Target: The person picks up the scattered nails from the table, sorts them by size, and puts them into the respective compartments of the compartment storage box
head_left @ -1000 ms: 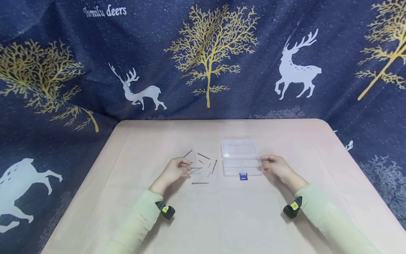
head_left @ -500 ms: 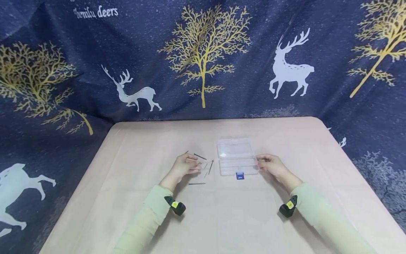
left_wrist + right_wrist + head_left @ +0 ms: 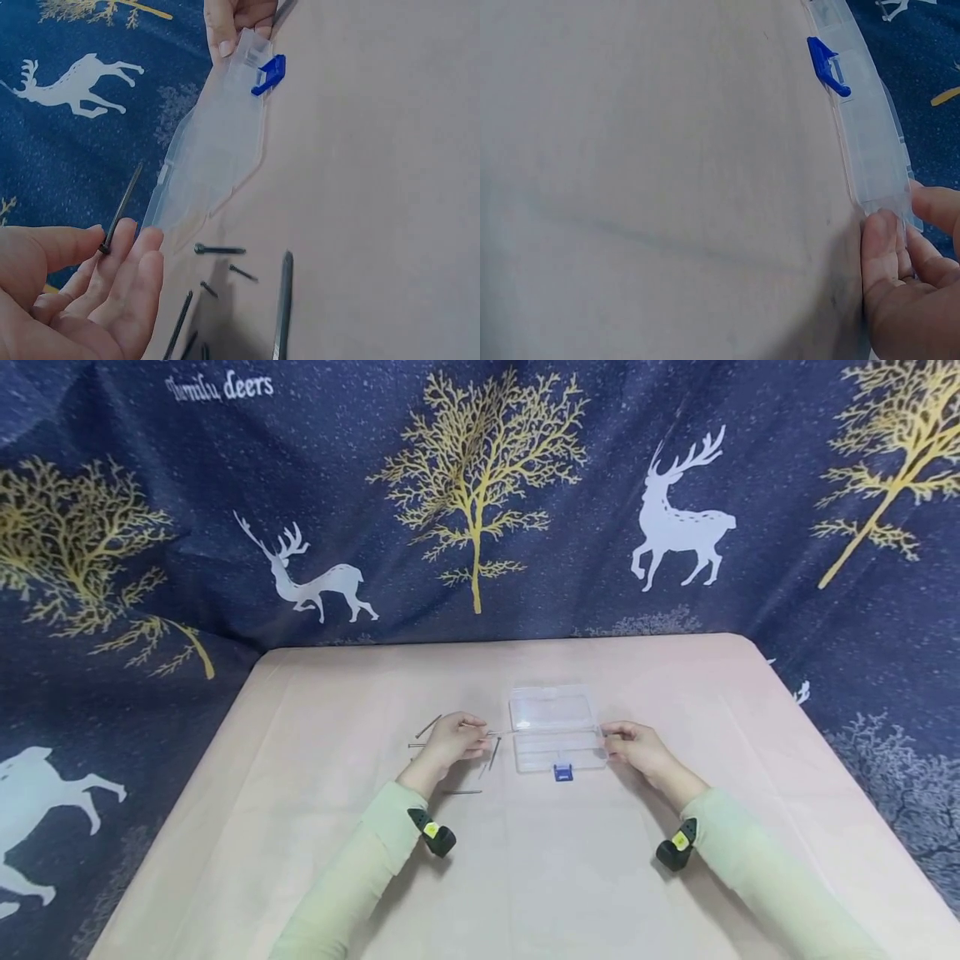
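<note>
My left hand [image 3: 455, 739] pinches a nail [image 3: 122, 210] by its head between thumb and forefinger. The shank points away from the palm, and in the head view its tip overlaps the hinge side of a clear plastic storage box [image 3: 538, 760]. This box lies with its lid [image 3: 551, 706] folded back and a blue latch [image 3: 562, 772] at the front. My right hand [image 3: 639, 750] holds the box's right end, thumb and fingers on either side of the end wall in the right wrist view. Below the left hand, loose nails of several sizes lie around, including a long nail [image 3: 285, 307].
Another nail [image 3: 428, 727] lies beyond the left wrist, and one more nail [image 3: 461, 792] lies nearer the front. A pale pink cloth covers the table [image 3: 570, 877]. Behind its far edge hangs a dark blue curtain [image 3: 322, 468] printed with deer and trees.
The left hand has moved right toward the box with the nail, uncovering nails on the left. The right hand still holds the box end. The head view has shifted slightly.
</note>
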`<state>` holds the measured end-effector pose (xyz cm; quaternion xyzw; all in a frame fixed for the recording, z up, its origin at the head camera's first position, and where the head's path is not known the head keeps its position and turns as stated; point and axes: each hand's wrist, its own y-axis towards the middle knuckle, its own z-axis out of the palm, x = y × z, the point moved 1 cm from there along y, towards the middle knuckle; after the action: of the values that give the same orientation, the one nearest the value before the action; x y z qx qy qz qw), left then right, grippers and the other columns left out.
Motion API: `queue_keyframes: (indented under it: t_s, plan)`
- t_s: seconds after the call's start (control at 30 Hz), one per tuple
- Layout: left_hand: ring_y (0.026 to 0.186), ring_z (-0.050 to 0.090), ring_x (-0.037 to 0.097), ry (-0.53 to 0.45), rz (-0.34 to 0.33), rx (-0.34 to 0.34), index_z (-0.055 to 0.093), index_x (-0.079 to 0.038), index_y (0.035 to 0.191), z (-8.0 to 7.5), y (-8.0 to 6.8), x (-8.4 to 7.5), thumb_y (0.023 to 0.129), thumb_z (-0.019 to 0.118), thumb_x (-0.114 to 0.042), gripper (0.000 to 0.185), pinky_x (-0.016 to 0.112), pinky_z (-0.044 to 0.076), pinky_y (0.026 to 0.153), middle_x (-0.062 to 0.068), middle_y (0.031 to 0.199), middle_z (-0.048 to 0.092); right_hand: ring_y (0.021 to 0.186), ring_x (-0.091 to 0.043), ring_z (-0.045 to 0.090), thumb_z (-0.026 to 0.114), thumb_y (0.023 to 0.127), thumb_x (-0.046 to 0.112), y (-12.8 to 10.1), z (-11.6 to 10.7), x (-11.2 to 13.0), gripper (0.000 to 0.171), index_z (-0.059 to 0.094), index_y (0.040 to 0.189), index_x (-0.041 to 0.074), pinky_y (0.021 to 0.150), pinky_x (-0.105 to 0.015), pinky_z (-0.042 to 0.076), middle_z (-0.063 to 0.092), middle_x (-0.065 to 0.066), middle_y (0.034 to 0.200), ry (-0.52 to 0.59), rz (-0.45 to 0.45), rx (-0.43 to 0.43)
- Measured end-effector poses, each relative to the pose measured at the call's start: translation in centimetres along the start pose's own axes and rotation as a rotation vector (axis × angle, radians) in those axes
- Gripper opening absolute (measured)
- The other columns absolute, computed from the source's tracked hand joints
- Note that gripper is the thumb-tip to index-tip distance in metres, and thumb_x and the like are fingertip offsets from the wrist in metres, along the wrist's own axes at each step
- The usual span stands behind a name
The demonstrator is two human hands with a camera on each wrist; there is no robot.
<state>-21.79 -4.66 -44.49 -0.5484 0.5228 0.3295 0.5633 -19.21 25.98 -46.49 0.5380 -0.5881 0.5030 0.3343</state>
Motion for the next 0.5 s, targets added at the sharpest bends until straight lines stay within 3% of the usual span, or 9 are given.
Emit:
queue_keyframes:
  t_s: [0.17,0.5]
  plan:
    - [0.087,0.071,0.027,-0.01,0.022,0.028,0.056,0.009,0.114,1.1,0.5,-0.8,0.093,0.053,-0.002,0.024,0.032,0.058,0.079,0.027,0.105,0.066,0.077,-0.001,0.059,0.053,0.088,-0.002,0.1,-0.2,-0.2,0.045,0.041,0.128,-0.02,0.072,-0.018,0.055,0.063,-0.022,0.108,-0.003,-0.01,0.005]
    - [0.078,0.07,0.018,-0.011,0.005,0.061,0.055,0.009,0.113,3.8,1.4,-1.8,0.092,0.056,-0.003,0.023,0.03,0.058,0.077,0.025,0.104,0.067,0.079,-0.001,0.059,0.053,0.088,-0.001,0.1,-0.2,-0.3,0.045,0.042,0.128,-0.019,0.074,-0.018,0.055,0.06,-0.028,0.114,0.015,-0.015,0.008]
